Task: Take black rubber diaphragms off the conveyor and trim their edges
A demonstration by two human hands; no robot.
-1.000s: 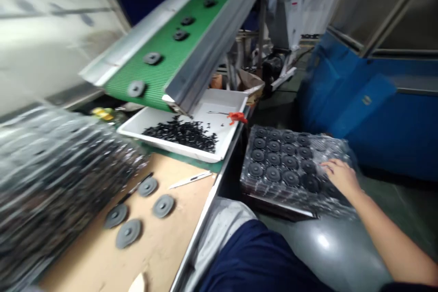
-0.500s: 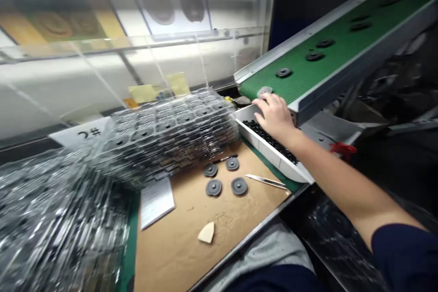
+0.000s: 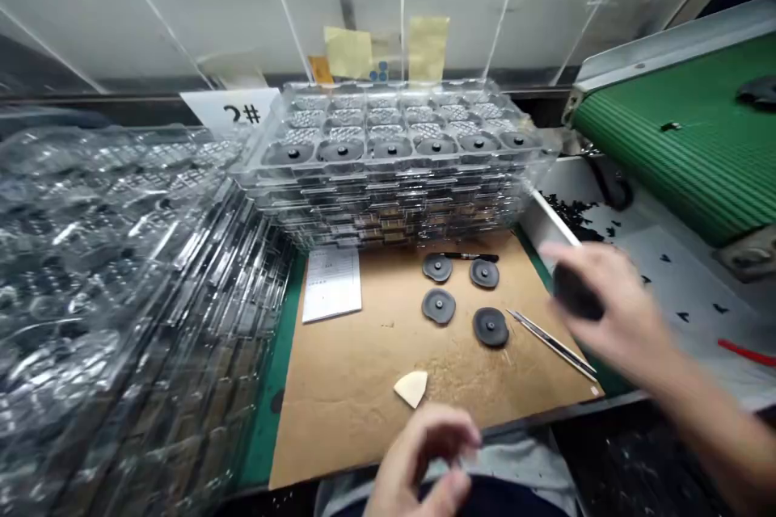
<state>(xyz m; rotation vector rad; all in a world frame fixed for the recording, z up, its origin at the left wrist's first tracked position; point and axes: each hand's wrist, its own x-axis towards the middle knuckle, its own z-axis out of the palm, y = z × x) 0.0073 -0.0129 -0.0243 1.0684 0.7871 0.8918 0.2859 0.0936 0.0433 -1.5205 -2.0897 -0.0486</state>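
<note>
My right hand [image 3: 612,307], smeared by motion, grips a dark round disc [image 3: 575,291] over the right edge of the cardboard sheet. My left hand [image 3: 424,460] is at the sheet's front edge, fingers curled with a gap to the thumb and no object seen between them. Several dark grey discs with a small central stud, one of them a disc [image 3: 439,305] in the middle, lie on the cardboard [image 3: 339,404]. A cream wedge-shaped piece [image 3: 412,388] rests just beyond my left hand. Right of the discs lie slim pointed tools [image 3: 551,343], perhaps tweezers; a black pen [image 3: 470,256] lies behind them.
Stacked clear plastic trays [image 3: 394,186] stand at the back, with discs in the top tray's front row. More clear trays [image 3: 139,299] fill the left. A printed paper [image 3: 332,283], a white bin [image 3: 554,214] of small black parts and a green conveyor [image 3: 685,129] surround the sheet.
My right hand has come back from the conveyor's end towards the cardboard, now with a dark disc in it. My left hand has entered view. The camera has turned right.
</note>
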